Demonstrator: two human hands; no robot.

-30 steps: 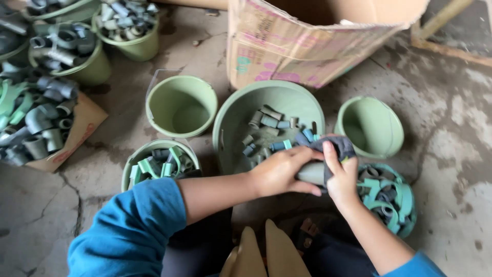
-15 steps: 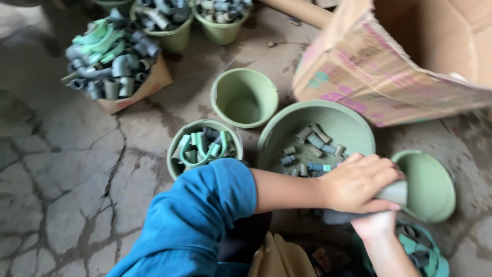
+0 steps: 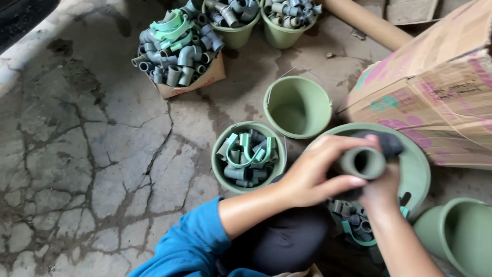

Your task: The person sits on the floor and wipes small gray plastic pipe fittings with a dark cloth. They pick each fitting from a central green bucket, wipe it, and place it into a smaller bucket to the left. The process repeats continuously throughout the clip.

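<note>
Grey pipe fitting (image 3: 363, 162): a short tubular piece, its open end turned toward your camera, held above the large green basin (image 3: 417, 169). Your left hand (image 3: 312, 172) is curled around it from the left, the thumb lying under the tube and the fingers closed over its top. Your right hand (image 3: 382, 187) comes up from below and behind the fitting, closed against it together with a dark cloth (image 3: 387, 143) that shows just past the tube; how tightly the right fingers are closed you cannot tell, since the fitting and the left hand cover them. Your left sleeve (image 3: 189, 246) is blue. Beneath the hands, a green container (image 3: 353, 223) holds small grey fittings. Left of the hands, a small green bucket (image 3: 249, 156) holds grey fittings and light green clips. Just beyond it stands an empty green bucket (image 3: 297, 106) with a wire handle. At the lower right, another green bucket (image 3: 461, 233) lies tilted. At the right, a cardboard box (image 3: 435, 97) leans over the basin. Farther off, top centre, an open carton (image 3: 177, 51) heaped with grey elbows and green clips, and behind it two green buckets (image 3: 256, 18) full of grey fittings. All stand on a cracked concrete floor (image 3: 77, 154).
</note>
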